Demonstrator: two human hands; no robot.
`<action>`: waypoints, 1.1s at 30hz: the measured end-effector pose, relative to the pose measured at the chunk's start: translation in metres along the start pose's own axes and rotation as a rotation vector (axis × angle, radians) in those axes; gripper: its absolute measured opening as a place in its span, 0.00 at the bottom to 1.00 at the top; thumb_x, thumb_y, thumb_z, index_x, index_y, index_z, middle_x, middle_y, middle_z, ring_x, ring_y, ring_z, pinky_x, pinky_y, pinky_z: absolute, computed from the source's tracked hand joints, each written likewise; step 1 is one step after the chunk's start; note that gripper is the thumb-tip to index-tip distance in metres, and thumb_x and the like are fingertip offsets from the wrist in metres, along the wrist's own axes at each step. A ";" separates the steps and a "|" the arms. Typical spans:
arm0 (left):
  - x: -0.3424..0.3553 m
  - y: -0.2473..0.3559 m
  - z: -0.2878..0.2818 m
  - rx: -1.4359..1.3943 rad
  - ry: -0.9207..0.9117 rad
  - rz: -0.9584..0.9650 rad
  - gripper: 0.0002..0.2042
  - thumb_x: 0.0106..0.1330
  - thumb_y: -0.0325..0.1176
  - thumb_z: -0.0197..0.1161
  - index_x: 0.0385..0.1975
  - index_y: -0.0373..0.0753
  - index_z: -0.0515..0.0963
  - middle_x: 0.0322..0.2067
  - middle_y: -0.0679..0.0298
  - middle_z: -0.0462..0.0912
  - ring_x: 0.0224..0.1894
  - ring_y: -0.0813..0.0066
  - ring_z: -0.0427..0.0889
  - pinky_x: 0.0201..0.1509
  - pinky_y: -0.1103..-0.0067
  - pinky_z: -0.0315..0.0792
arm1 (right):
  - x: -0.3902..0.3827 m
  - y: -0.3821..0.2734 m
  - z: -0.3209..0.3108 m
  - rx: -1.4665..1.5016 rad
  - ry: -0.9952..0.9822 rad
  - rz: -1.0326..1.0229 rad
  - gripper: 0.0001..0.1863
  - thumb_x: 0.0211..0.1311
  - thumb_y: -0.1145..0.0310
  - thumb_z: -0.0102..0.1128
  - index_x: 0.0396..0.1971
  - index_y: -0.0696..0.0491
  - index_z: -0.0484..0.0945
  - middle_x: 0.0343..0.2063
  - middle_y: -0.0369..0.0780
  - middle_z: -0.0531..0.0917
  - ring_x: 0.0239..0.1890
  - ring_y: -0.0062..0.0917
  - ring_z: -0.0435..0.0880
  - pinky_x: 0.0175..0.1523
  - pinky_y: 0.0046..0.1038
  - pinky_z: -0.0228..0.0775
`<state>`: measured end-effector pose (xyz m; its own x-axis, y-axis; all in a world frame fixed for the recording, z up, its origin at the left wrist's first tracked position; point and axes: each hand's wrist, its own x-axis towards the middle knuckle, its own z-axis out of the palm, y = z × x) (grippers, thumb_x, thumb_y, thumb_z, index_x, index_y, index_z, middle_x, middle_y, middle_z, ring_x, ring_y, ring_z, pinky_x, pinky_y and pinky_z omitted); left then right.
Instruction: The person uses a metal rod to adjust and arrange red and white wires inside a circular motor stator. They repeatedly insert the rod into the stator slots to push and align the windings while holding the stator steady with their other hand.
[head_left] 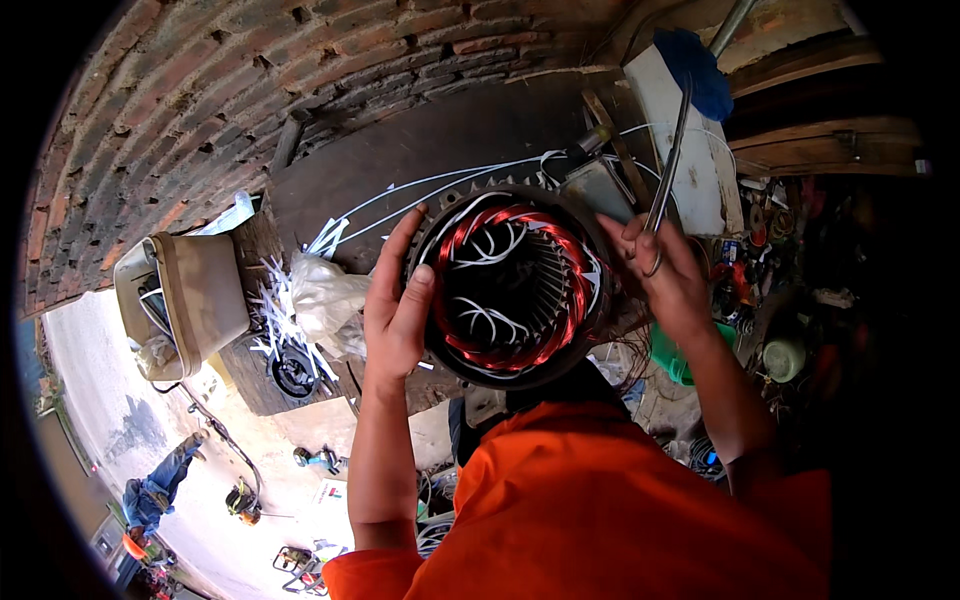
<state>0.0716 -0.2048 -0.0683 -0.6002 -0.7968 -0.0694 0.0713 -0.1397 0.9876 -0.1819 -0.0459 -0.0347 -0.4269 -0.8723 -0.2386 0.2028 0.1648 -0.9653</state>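
A round motor stator with red copper windings and white sleeved leads stands in front of me, its open bore facing up. My left hand grips its left side, thumb over the rim and fingers along the outer wall. At the right side, my right hand is closed around a long, thin metal tool with a curved, ring-like end. The fingertips of that hand reach the stator's right edge; whether they press on it I cannot tell.
The dark workbench meets a brick wall. Left are a clear plastic bag, white paper strips, a black coil and a beige bucket. A green basin lies right. A person is outside.
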 end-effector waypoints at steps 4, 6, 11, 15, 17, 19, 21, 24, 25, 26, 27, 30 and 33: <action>-0.016 -0.014 -0.001 0.190 0.237 0.108 0.25 0.74 0.36 0.52 0.66 0.29 0.63 0.65 0.51 0.69 0.67 0.64 0.67 0.71 0.71 0.58 | -0.021 -0.048 -0.003 -0.287 0.090 -0.037 0.05 0.69 0.71 0.58 0.39 0.55 0.74 0.42 0.45 0.85 0.43 0.22 0.85 0.43 0.16 0.75; -0.040 -0.008 0.001 0.305 0.427 0.090 0.21 0.74 0.33 0.53 0.62 0.28 0.69 0.62 0.52 0.72 0.63 0.64 0.72 0.67 0.72 0.63 | -0.055 -0.073 -0.006 -0.185 -0.097 0.070 0.06 0.66 0.71 0.62 0.36 0.56 0.76 0.36 0.43 0.86 0.35 0.20 0.87 0.37 0.17 0.78; -0.118 0.002 0.014 0.353 0.288 0.279 0.06 0.63 0.20 0.57 0.39 0.29 0.75 0.26 0.59 0.76 0.27 0.73 0.73 0.32 0.79 0.69 | -0.107 -0.102 -0.002 -0.069 -0.643 0.543 0.08 0.64 0.69 0.65 0.34 0.58 0.80 0.23 0.34 0.84 0.25 0.15 0.85 0.30 0.19 0.76; -0.126 0.024 0.045 0.533 -0.219 0.424 0.27 0.54 0.25 0.69 0.57 0.29 0.74 0.18 0.65 0.72 0.16 0.71 0.70 0.21 0.77 0.67 | -0.116 -0.090 0.019 -0.154 -0.770 0.703 0.08 0.65 0.66 0.65 0.32 0.55 0.80 0.15 0.31 0.81 0.20 0.09 0.79 0.27 0.17 0.68; -0.130 0.016 0.054 0.519 -0.209 0.412 0.29 0.55 0.27 0.70 0.59 0.28 0.72 0.17 0.66 0.71 0.16 0.71 0.69 0.21 0.76 0.68 | -0.117 -0.089 0.029 -0.140 -0.722 0.803 0.10 0.65 0.64 0.66 0.29 0.55 0.79 0.14 0.30 0.80 0.19 0.06 0.76 0.25 0.16 0.63; -0.128 0.015 0.056 0.531 -0.183 0.401 0.30 0.55 0.27 0.70 0.60 0.27 0.71 0.17 0.66 0.72 0.16 0.71 0.70 0.21 0.75 0.68 | -0.121 -0.081 0.033 -0.080 -0.659 0.860 0.11 0.65 0.63 0.66 0.29 0.55 0.79 0.13 0.30 0.80 0.18 0.06 0.76 0.24 0.16 0.61; -0.129 0.014 0.057 0.543 -0.166 0.385 0.31 0.56 0.27 0.70 0.61 0.27 0.70 0.17 0.65 0.72 0.16 0.70 0.71 0.21 0.75 0.68 | -0.122 -0.078 0.036 -0.081 -0.665 0.852 0.12 0.65 0.62 0.66 0.29 0.55 0.79 0.13 0.29 0.80 0.18 0.07 0.76 0.24 0.16 0.61; -0.133 0.010 0.056 0.550 -0.154 0.364 0.31 0.57 0.26 0.69 0.62 0.26 0.69 0.18 0.64 0.73 0.16 0.70 0.72 0.21 0.75 0.69 | -0.125 -0.072 0.040 -0.080 -0.648 0.817 0.13 0.65 0.60 0.66 0.27 0.54 0.79 0.12 0.29 0.80 0.17 0.07 0.76 0.23 0.16 0.61; -0.134 0.008 0.056 0.544 -0.149 0.363 0.30 0.58 0.26 0.69 0.62 0.26 0.68 0.18 0.64 0.73 0.16 0.70 0.72 0.21 0.75 0.69 | -0.126 -0.072 0.042 -0.081 -0.637 0.801 0.14 0.66 0.59 0.66 0.27 0.54 0.79 0.12 0.29 0.80 0.17 0.08 0.75 0.23 0.16 0.61; -0.135 0.007 0.056 0.538 -0.143 0.361 0.30 0.58 0.26 0.68 0.62 0.25 0.68 0.18 0.64 0.73 0.16 0.70 0.72 0.21 0.75 0.69 | -0.125 -0.072 0.044 -0.091 -0.637 0.805 0.14 0.66 0.59 0.66 0.26 0.54 0.78 0.12 0.29 0.80 0.16 0.08 0.75 0.23 0.16 0.61; -0.135 0.006 0.056 0.536 -0.137 0.364 0.30 0.58 0.26 0.68 0.62 0.25 0.68 0.18 0.64 0.73 0.16 0.69 0.72 0.21 0.75 0.69 | -0.125 -0.072 0.045 -0.101 -0.636 0.808 0.15 0.66 0.58 0.66 0.25 0.54 0.78 0.12 0.29 0.79 0.16 0.08 0.75 0.23 0.16 0.61; -0.135 0.005 0.057 0.529 -0.121 0.367 0.30 0.58 0.26 0.68 0.62 0.25 0.68 0.18 0.63 0.73 0.16 0.69 0.72 0.21 0.75 0.69 | -0.121 -0.077 0.051 -0.144 -0.643 0.840 0.17 0.66 0.58 0.66 0.23 0.53 0.77 0.12 0.29 0.79 0.16 0.08 0.75 0.23 0.17 0.61; -0.137 0.004 0.057 0.523 -0.111 0.362 0.30 0.58 0.26 0.68 0.62 0.24 0.68 0.18 0.63 0.73 0.16 0.69 0.71 0.21 0.75 0.69 | -0.115 -0.083 0.056 -0.217 -0.701 0.842 0.12 0.66 0.64 0.65 0.28 0.56 0.78 0.14 0.30 0.80 0.18 0.08 0.76 0.24 0.16 0.62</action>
<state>0.1089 -0.0631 -0.0471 -0.6919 -0.6703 0.2682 -0.0963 0.4539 0.8858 -0.1000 0.0151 0.0790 0.3801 -0.4995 -0.7785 0.0057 0.8429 -0.5380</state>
